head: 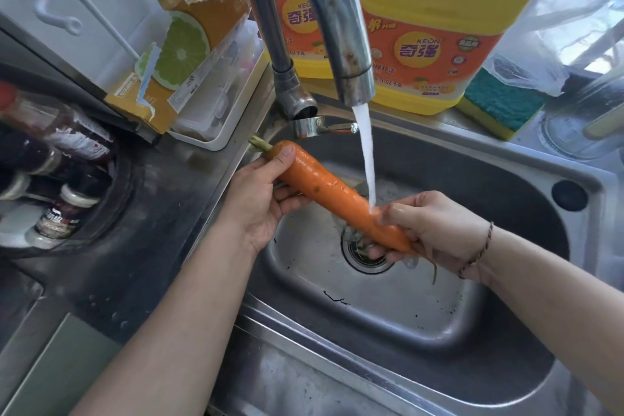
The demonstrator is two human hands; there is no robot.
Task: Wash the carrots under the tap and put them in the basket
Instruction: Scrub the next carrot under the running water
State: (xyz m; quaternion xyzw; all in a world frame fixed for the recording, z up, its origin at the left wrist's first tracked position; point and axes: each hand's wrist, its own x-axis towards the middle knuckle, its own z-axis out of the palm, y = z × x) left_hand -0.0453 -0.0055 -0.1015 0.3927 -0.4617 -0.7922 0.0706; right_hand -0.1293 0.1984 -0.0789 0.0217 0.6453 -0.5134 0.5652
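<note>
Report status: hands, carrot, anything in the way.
Left hand grips carrot at stem end; right hand at tip. Tap stream hits carrot over sink. Basket not in view; nothing blocking.

Your tabletop (pixel 162 213) is stainless steel, wet and marked, with the sink (pixel 506 199) set into it. On its back ledge you have two yellow detergent jugs (pixel 435 44) standing behind the tap (pixel 341 44), and a yellow-and-green sponge (pixel 499 105) just beside the right jug. At the back left sits a white tray (pixel 219 138) holding a torn orange carton (pixel 175 64). Sauce bottles (pixel 54 152) lie at the left edge.
</note>
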